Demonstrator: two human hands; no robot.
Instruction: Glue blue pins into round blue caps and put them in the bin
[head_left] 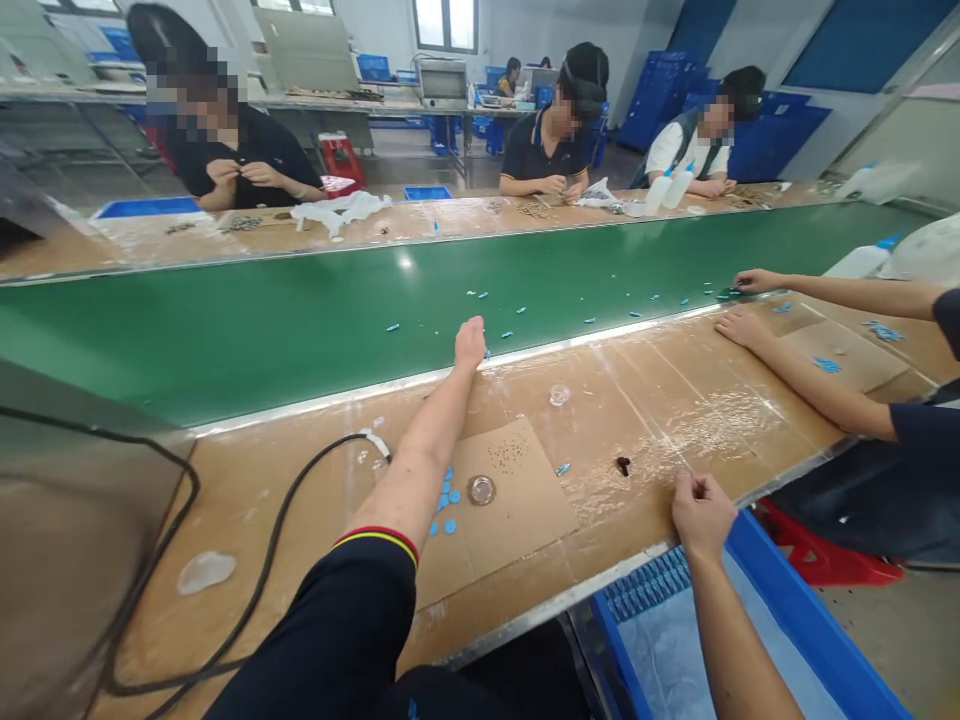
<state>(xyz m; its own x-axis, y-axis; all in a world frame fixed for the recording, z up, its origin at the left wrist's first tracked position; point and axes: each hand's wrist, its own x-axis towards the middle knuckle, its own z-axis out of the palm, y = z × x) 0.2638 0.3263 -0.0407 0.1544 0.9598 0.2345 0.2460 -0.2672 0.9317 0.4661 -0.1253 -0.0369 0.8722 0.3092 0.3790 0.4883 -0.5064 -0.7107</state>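
Note:
My left hand (470, 342) reaches out to the near edge of the green conveyor belt (300, 310). Its fingers are curled together, and whatever they hold, if anything, is hidden. A small blue part (487, 353) lies right beside it. Farther along the belt are several more small blue parts (507, 335). My right hand (703, 512) is closed at the table's front edge, above a blue bin (810, 620); its grip is hidden too. On a cardboard sheet (510, 540) between my arms lie blue discs (450, 527), a small round dish (481, 490) and tiny specks (508, 450).
A black cable (277, 540) curves across the left of the table (600, 400). Rows of blue parts (649, 585) lie in the bin. At the right, a co-worker's hands (742, 328) work by the belt. Other people sit across it, near white bottles (667, 190).

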